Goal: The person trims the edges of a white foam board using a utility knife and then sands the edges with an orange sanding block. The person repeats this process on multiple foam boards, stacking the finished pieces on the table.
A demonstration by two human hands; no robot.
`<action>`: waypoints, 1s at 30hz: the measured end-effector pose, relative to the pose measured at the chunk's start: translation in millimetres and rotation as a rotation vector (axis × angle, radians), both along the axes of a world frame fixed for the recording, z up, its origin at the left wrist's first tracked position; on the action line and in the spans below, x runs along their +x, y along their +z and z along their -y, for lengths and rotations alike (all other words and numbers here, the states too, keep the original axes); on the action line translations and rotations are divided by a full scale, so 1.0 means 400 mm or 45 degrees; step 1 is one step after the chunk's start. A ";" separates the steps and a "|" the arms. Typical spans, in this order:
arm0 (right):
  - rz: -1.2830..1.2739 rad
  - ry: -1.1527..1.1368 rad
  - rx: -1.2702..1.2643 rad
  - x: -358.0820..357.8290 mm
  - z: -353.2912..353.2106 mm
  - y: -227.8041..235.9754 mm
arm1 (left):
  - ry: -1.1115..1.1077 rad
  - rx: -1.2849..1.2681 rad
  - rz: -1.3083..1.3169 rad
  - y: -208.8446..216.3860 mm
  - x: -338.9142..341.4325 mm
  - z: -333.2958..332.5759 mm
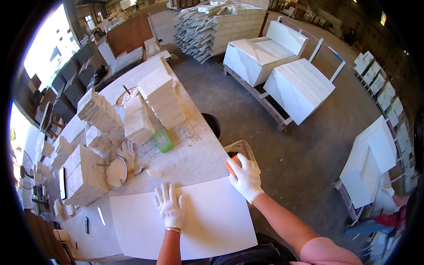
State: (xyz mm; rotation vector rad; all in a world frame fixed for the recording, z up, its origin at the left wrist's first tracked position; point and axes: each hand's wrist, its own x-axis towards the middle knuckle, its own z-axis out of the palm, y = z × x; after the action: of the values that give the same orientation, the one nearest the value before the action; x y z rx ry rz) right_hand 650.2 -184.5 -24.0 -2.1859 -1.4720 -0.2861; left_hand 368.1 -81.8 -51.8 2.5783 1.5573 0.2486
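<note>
A large smooth white slab (216, 221) lies on the worktable in front of me. My left hand (169, 205), in a white knit glove, rests flat on it with the fingers spread. My right hand (246, 177), gloved the same way, is closed around an orange block (232, 164) at the slab's far right corner. Only part of the block shows past the fingers, so its exact kind is hidden. Beyond the slab are a round bowl of white paste (116, 172), a loose white glove (127, 152) and a green square box (163, 140).
Stacks of marble pieces (165, 99) crowd the dusty worktable (198, 152). A dark bucket (213, 126) stands by its right edge. Marble slabs on a wooden pallet (278, 119) sit across the floor. At the far right, another person's red sleeve (391, 219) is near more stacked slabs.
</note>
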 end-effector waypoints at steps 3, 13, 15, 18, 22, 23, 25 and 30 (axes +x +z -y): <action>0.008 0.127 -0.053 -0.098 0.132 -0.007 | 0.057 -0.004 -0.010 0.005 -0.022 -0.008; -0.031 -0.027 0.002 -0.016 -0.028 -0.007 | 0.007 0.033 0.017 -0.004 -0.006 -0.006; -0.053 0.063 -0.012 -0.056 0.022 0.009 | 0.029 0.022 -0.006 -0.001 -0.025 -0.005; -0.087 0.182 -0.126 -0.139 0.180 0.027 | 0.055 0.022 0.029 0.002 -0.037 -0.004; -0.094 0.191 -0.217 -0.137 0.187 0.011 | 0.025 0.094 0.064 -0.005 -0.030 -0.004; -0.065 0.152 -0.133 -0.112 0.150 0.005 | 0.013 0.098 0.071 -0.006 -0.022 -0.005; -0.027 0.088 0.039 -0.051 0.038 -0.014 | 0.000 0.111 0.063 -0.011 -0.016 -0.003; -0.048 0.071 -0.088 -0.073 0.045 0.012 | 0.019 0.081 0.049 -0.001 -0.033 -0.008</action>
State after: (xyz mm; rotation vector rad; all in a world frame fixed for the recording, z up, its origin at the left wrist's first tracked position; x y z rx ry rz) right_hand 620.9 -202.3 -19.1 -2.1877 -1.5399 -0.1764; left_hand 354.8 -78.6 -52.4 2.5936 1.5814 0.3532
